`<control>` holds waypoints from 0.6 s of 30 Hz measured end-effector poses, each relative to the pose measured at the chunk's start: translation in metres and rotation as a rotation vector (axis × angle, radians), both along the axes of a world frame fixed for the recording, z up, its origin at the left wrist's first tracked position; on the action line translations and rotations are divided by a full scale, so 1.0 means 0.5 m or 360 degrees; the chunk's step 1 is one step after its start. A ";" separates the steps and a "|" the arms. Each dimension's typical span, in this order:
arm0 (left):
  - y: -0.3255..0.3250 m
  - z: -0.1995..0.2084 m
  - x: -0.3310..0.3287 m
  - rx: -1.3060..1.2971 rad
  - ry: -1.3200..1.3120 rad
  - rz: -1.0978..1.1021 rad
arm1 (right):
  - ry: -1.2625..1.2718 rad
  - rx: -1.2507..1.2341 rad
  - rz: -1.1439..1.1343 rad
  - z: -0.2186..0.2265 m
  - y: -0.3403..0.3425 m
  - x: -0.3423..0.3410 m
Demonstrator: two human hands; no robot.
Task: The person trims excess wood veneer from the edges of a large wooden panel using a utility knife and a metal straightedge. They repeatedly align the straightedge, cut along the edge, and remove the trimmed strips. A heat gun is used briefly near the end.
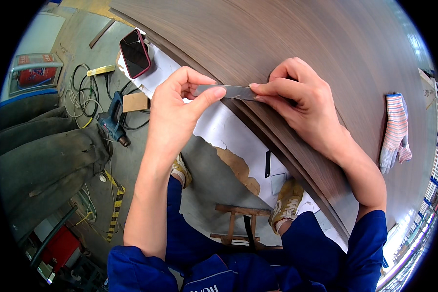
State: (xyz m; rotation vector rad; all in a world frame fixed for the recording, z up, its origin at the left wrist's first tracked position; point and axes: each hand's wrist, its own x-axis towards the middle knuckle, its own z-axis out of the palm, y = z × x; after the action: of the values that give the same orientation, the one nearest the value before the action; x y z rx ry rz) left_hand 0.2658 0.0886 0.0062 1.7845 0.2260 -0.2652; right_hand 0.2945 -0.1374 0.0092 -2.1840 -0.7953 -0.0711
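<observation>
A thin, flat grey metal strip (236,92), blade-like in shape, is held level in front of me above the edge of the wood-grain boards (297,44). My left hand (182,97) pinches its left end between thumb and forefinger. At the other end, my right hand (299,90) grips it with its fingertips, the remaining fingers curled. Beneath both hands runs the stepped edge of the stacked brown boards. A phone (135,53) in a dark red case lies left of my left hand, near the boards' far corner.
Striped work gloves (394,131) lie on the boards at right. On the floor at left are a heat gun (114,121), coiled cables (82,92), a small wooden block (135,102) and a fire extinguisher case (36,73). A wooden stool (241,210) stands between my feet.
</observation>
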 end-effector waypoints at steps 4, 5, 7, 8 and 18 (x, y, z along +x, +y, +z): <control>-0.003 -0.003 -0.001 -0.0007 0.0001 0.0000 | 0.0014 0.0008 -0.0006 0.000 -0.001 -0.002; -0.002 -0.003 -0.002 -0.0006 -0.0003 -0.0001 | 0.0010 0.0007 -0.0005 0.002 -0.001 -0.002; -0.003 0.002 -0.002 -0.0008 -0.0001 -0.0002 | 0.0011 0.0006 -0.0009 0.005 -0.001 -0.002; -0.004 0.003 -0.002 -0.0009 0.0002 -0.0002 | 0.0018 0.0005 -0.0012 0.004 -0.002 -0.004; -0.011 0.001 -0.005 0.0003 0.0019 -0.0017 | 0.0007 -0.0029 -0.0018 0.003 -0.010 -0.010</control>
State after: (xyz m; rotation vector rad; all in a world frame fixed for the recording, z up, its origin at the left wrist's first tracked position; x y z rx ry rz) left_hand 0.2632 0.0830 0.0065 1.7866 0.2254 -0.2834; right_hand 0.2894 -0.1423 0.0110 -2.2053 -0.7842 -0.0650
